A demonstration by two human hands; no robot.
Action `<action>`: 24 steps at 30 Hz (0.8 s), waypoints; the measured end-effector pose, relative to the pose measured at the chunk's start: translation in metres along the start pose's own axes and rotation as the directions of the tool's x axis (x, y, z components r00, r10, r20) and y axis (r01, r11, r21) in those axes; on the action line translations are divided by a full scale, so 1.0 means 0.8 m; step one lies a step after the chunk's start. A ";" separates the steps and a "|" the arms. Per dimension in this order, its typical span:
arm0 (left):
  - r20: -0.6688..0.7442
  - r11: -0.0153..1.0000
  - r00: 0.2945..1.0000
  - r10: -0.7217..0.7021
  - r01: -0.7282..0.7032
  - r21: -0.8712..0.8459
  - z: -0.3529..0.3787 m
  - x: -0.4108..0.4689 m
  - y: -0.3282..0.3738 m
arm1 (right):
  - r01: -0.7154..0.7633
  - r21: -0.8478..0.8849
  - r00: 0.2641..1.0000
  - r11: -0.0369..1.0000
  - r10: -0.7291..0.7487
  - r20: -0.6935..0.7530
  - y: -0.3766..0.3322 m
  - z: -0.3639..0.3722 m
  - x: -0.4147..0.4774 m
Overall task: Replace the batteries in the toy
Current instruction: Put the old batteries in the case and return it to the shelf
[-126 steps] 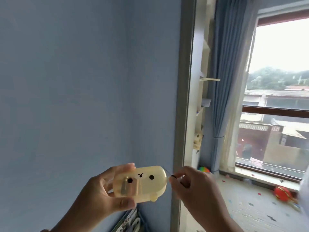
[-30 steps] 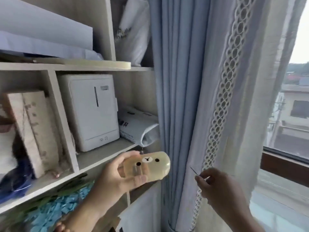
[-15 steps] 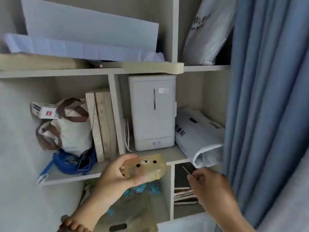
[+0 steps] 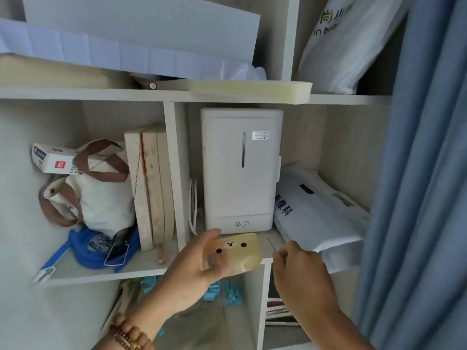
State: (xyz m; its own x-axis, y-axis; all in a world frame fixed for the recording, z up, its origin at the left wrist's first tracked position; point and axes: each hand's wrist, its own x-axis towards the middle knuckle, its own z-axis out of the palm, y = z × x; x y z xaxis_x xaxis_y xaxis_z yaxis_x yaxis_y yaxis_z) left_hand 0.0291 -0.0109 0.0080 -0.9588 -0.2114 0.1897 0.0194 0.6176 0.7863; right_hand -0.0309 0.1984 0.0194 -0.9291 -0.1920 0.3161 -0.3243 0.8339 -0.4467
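Note:
My left hand (image 4: pixel 192 271) grips a pale yellow, rounded plastic toy (image 4: pixel 238 253) with a small bear face of two black dots and a mouth. The toy is held in front of the middle shelf. My right hand (image 4: pixel 300 276) is just right of the toy, apart from it. Its fingers pinch a thin metal pin (image 4: pixel 272 244) that points up and to the left. No batteries are in view.
A wooden shelf unit (image 4: pixel 174 173) fills the view. On it stand a white box-shaped appliance (image 4: pixel 240 170), wooden boards (image 4: pixel 149 188), a cloth bag (image 4: pixel 93 195), blue straps (image 4: pixel 101 251) and white plastic bags (image 4: pixel 318 213). A blue curtain (image 4: pixel 424 173) hangs at the right.
The view has swung from a blue wall and window to the shelf unit. Both hands keep their hold on the toy and the pin and have drawn closer to the shelf.

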 end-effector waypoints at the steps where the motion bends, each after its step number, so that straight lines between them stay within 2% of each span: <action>1: 0.001 0.999 1.000 0.003 -0.003 0.032 0.002 0.003 0.003 | 0.010 -0.011 1.000 1.000 -0.010 -0.012 -0.002 0.002 0.007; 4: -0.006 0.994 1.000 -0.001 0.002 0.109 0.009 0.015 0.008 | 0.021 -0.006 1.000 1.000 -0.021 -0.018 -0.001 0.017 0.031; 7: -0.002 0.990 0.999 -0.040 0.040 0.136 0.016 0.025 0.009 | 0.121 -0.150 0.992 0.981 -0.122 0.000 0.000 0.041 0.050; 10: -0.001 0.985 0.997 -0.077 0.076 0.154 0.023 0.034 0.007 | 0.138 -0.217 0.990 0.966 -0.136 0.025 -0.001 0.061 0.065; 13: 0.008 0.983 0.993 -0.117 0.115 0.140 0.029 0.043 0.002 | 0.086 -0.179 0.996 0.980 -0.085 0.009 -0.004 0.066 0.071; 24: 0.034 0.977 0.987 -0.157 0.151 0.149 0.029 0.058 -0.018 | 0.103 -0.168 0.994 0.980 -0.097 0.043 0.010 0.096 0.093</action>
State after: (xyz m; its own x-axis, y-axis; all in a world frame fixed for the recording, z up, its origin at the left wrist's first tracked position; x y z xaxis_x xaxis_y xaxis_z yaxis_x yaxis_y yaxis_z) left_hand -0.0225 -0.0117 -0.0082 -0.9591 -0.2797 0.0432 -0.1676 0.6845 0.7095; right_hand -0.1166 0.1512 -0.0246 -0.9001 -0.2939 0.3216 -0.3834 0.8849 -0.2644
